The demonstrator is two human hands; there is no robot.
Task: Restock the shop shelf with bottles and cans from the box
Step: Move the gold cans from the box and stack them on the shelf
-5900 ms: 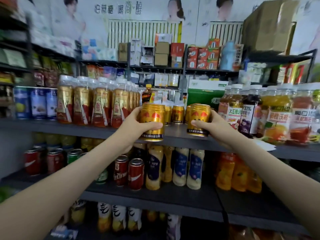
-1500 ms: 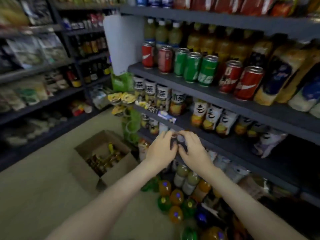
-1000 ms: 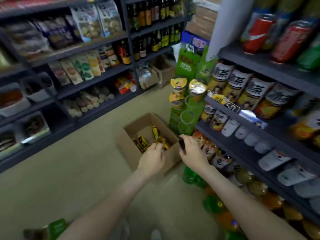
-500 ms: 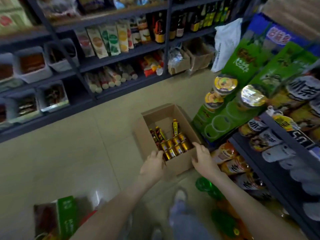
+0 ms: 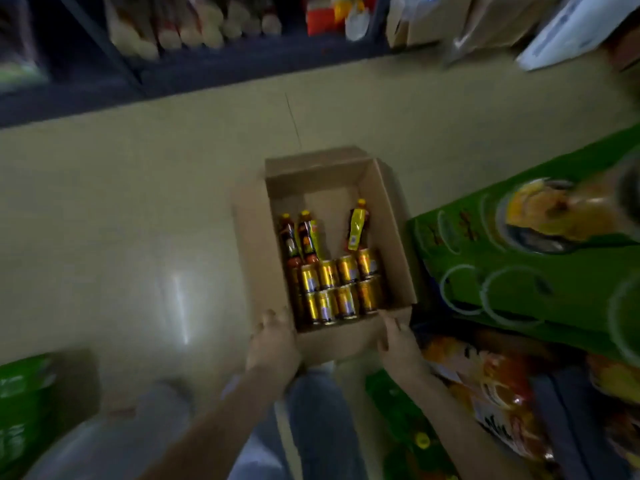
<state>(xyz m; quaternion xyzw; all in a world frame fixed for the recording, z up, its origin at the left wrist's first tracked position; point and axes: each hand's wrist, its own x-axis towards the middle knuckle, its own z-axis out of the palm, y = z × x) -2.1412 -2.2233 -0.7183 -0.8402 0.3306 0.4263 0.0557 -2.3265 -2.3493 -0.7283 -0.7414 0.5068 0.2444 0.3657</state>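
Note:
An open cardboard box (image 5: 256,244) sits on the floor below me. Several gold cans (image 5: 337,285) lie in two rows at its near end. Beyond them lie three bottles with yellow caps (image 5: 356,225). My left hand (image 5: 275,344) is at the box's near left corner, fingers on the rim. At the near right corner, the fingers of my right hand (image 5: 398,341) reach the rim. Neither hand holds a can or bottle. The view is blurred.
A green display stand (image 5: 512,271) with round holes stands just right of the box. Bagged goods (image 5: 485,382) fill the low shelf to the right. A dark shelf unit (image 5: 207,67) runs across the far side of the aisle. My legs are under my arms.
I have turned from the shelf and bent down over the box. Both hands, which held gold cans at the shelf earlier, are now at the box's near corners.

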